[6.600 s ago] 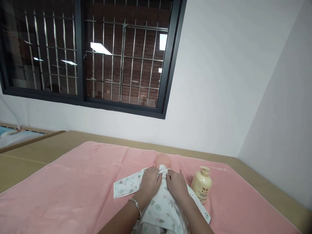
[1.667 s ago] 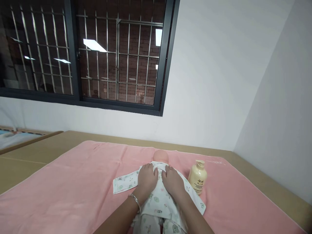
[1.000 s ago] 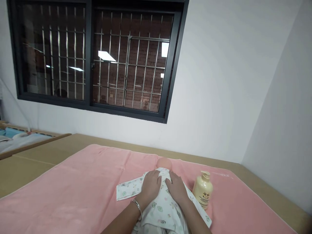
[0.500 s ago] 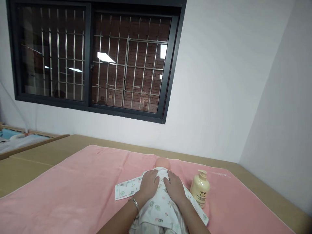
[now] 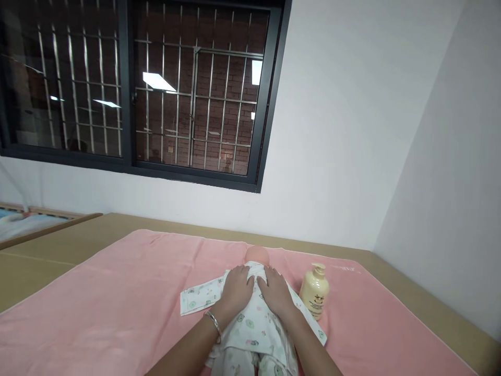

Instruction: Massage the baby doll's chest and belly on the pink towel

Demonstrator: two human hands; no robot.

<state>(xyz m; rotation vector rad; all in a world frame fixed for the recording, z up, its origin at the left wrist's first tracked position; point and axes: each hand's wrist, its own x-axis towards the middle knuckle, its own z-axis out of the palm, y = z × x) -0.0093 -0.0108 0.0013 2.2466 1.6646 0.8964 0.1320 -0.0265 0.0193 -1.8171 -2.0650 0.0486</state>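
A baby doll lies on a pink blanket, its head toward the wall. It wears a white printed top with long sleeves and matching trousers. My left hand rests flat on the left side of the doll's upper chest, fingers stretched toward the shoulder; a silver bangle circles that wrist. On the right side of the chest lies my right hand, its fingers likewise extended. The thumbs point toward each other with a strip of cloth showing between them. Neither hand grips anything.
A cream pump bottle stands on the pink blanket beside the doll's right-hand sleeve. The blanket covers a tan tabletop set against a white wall. A dark-framed, barred window is above. At far left is a wooden-edged crib.
The camera view has shifted a little, so the window and table sit slightly further left and higher. Both hands stay flat on the doll's chest.
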